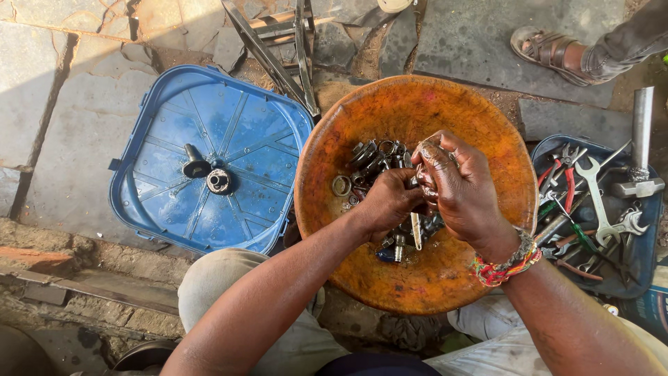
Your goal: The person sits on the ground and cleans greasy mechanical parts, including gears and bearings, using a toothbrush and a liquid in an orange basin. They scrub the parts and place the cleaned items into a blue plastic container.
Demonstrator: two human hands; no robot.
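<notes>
While both hands meet over the middle of the wooden bowl [417,278], the left hand [388,202] is curled tight around a small metal part, mostly hidden in its grip, and the right hand [456,184] pinches the same spot from the other side, fingers bent and closed on it (what exactly sits between the fingertips cannot be told). A pale thin tool [416,231] hangs down from below the two hands. Under them, at the bowl's centre, lies a heap of nuts and rings [372,160], with one loose ring [341,185] just left of the heap. A beaded bracelet [508,264] circles the right wrist, above the bowl's right rim. Left of the bowl lies a blue plastic lid [250,132] carrying a black knob [195,166] and a round metal piece [218,181]. Right of the bowl, a blue tray [643,251] holds spanners [600,202], pliers and a hammer [640,150]. Beyond the bowl's far right rim stands another person's sandalled foot [550,50].
</notes>
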